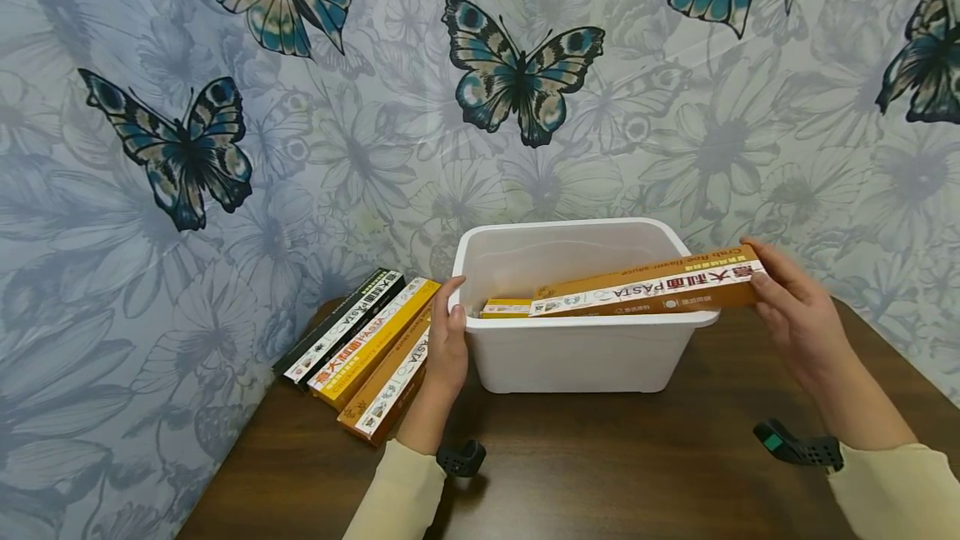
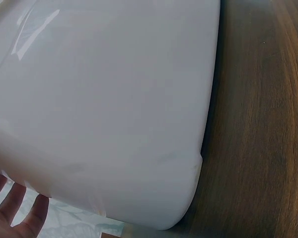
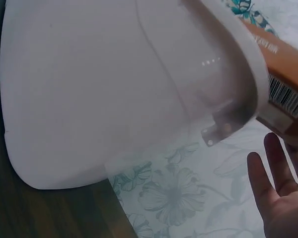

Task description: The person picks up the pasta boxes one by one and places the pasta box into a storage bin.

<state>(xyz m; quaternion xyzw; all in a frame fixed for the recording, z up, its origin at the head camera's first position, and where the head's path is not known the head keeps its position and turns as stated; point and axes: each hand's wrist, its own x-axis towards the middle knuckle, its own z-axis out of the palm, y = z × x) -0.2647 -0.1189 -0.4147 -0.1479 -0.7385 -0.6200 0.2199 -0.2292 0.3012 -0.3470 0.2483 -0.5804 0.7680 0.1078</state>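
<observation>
A white plastic bin (image 1: 577, 357) stands on the table. My left hand (image 1: 447, 340) holds its left rim near the front corner, and its fingertips (image 2: 37, 213) touch the bin's side wall in the left wrist view. My right hand (image 1: 798, 307) grips the right end of a brown pasta box (image 1: 645, 286), labelled crab roe flavor sauce. That box slants over the bin's right rim, its left end lower inside the opening. In the right wrist view the barcode end of the brown box shows beside the rim. A yellow box (image 1: 506, 308) lies inside the bin, mostly hidden.
Left of the bin lie a black pasta box (image 1: 341, 327), a yellow pasta box (image 1: 375, 340) and another brown pasta box (image 1: 386, 382), side by side and partly behind my left hand. The wooden table (image 1: 600, 465) meets a butterfly-patterned wall (image 1: 405, 148) at the back.
</observation>
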